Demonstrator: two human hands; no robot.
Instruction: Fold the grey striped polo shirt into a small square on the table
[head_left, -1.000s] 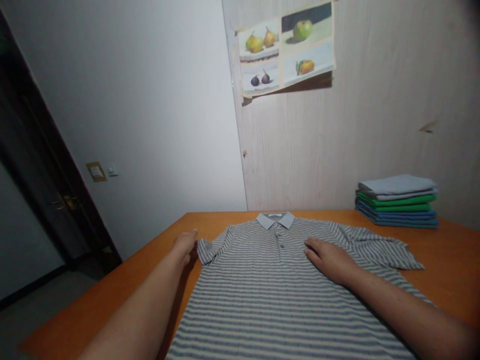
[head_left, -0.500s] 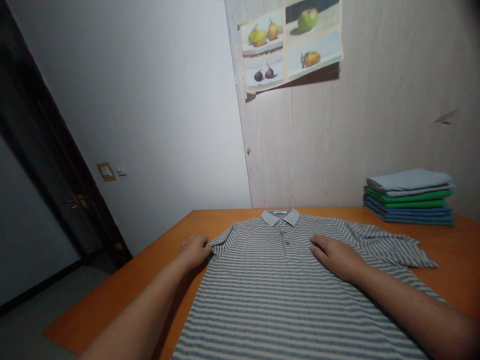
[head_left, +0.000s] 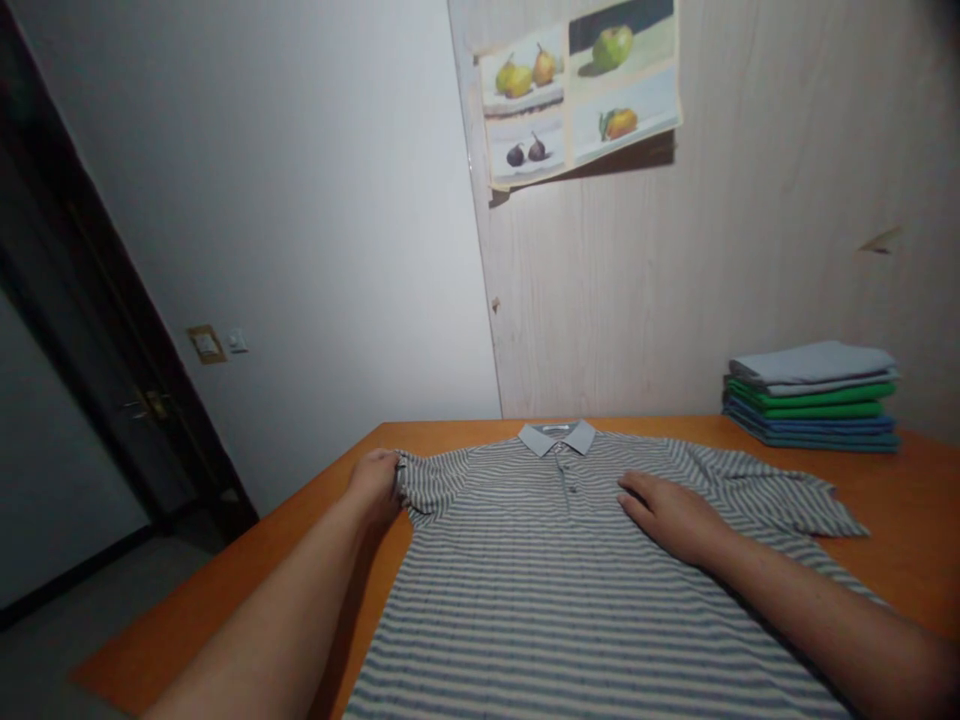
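Note:
A grey-and-white striped polo shirt (head_left: 525, 580) lies front up on the orange table, its plain grey collar at the far edge and its lower part running out of view toward me. My left hand (head_left: 375, 485) is closed around the cuff of the sleeve on the left, which is drawn out sideways; its fingertips are partly hidden. Flat on the shirt's chest, right of the button placket, rests my right hand (head_left: 670, 515), fingers stretched out. The sleeve on the right (head_left: 787, 495) is spread on the table with some creases.
A stack of folded clothes (head_left: 814, 398), grey, green and blue, sits at the table's back right against the wall. The orange table (head_left: 225, 610) ends on the left, with floor and a dark door frame beyond. A fruit picture (head_left: 585, 95) hangs on the wall.
My left hand has moved left, pulling the sleeve out straighter and wider from the shirt. My right hand stays in place on the chest. The view has shifted slightly.

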